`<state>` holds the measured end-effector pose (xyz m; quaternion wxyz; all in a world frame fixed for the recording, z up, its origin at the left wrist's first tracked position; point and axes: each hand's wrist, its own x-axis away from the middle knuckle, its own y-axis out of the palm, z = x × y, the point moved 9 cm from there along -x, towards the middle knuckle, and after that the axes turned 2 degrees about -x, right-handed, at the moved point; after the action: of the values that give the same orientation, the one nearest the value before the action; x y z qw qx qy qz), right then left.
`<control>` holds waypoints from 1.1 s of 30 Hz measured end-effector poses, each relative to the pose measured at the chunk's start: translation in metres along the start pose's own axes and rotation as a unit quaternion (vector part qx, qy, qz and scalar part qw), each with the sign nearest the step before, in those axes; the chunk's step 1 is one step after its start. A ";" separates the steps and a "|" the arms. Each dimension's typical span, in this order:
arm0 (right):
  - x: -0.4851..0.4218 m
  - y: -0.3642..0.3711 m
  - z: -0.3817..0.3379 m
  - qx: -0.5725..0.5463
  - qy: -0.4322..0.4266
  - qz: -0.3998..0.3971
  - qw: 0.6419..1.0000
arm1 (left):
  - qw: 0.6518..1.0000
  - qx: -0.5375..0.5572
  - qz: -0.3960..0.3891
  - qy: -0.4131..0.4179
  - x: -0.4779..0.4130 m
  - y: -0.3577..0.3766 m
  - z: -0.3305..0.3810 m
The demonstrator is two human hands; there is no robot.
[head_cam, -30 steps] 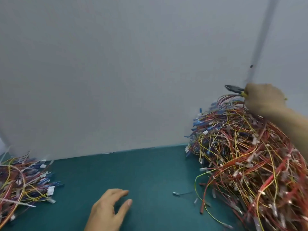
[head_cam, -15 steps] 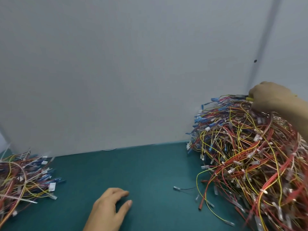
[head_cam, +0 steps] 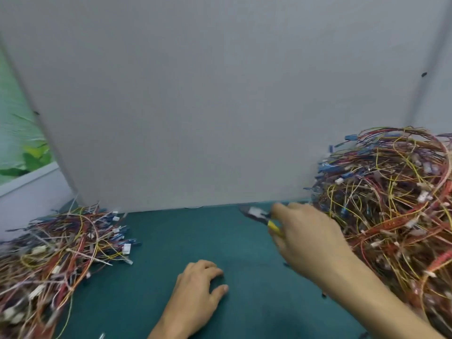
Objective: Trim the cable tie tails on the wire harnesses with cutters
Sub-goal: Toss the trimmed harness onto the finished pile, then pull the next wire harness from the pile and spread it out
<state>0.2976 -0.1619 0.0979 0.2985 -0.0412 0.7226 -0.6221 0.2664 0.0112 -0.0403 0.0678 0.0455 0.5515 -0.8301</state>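
My right hand [head_cam: 308,238] grips yellow-handled cutters [head_cam: 259,215] over the green mat, their dark jaws pointing left near the wall's foot; the image there is blurred. A tall tangle of red, yellow and blue wire harnesses [head_cam: 391,204] rises at the right, just behind that hand. A lower heap of harnesses [head_cam: 56,253] lies at the left. My left hand [head_cam: 198,292] rests palm down on the mat at the bottom centre, fingers relaxed, holding nothing.
A green mat [head_cam: 171,241] covers the table between the two heaps. A grey partition wall [head_cam: 195,106] stands straight behind it. Small cut scraps [head_cam: 324,294] lie on the mat near my right forearm. A window with foliage [head_cam: 17,133] shows at far left.
My right hand came down from the top of the right heap to the mat, carrying the cutters leftward. The view turned left, showing more of the left heap. My left hand stayed put.
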 end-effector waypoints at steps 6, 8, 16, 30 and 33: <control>0.048 0.114 -0.026 -0.063 0.046 -0.153 0.985 | 0.994 -0.030 0.050 -0.092 0.004 -0.021 -0.022; 0.051 0.121 -0.025 -0.065 0.057 -0.149 0.985 | 0.989 -0.036 0.060 -0.134 0.005 -0.029 -0.033; 0.050 0.125 -0.032 -0.020 0.026 -0.126 0.991 | 0.956 -0.044 0.179 -0.228 0.019 -0.091 -0.077; 0.043 0.120 -0.037 -0.019 0.010 -0.100 0.995 | 0.919 -0.098 0.218 -0.314 -0.002 -0.168 -0.142; 0.042 0.124 -0.037 -0.013 0.008 -0.106 0.994 | 0.911 -0.073 0.186 -0.362 -0.013 -0.168 -0.164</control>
<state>0.2842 -0.1205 -0.0309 0.2241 -0.1165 0.7249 -0.6409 0.2518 0.2280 0.0511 0.4191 -0.1610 0.5300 -0.7194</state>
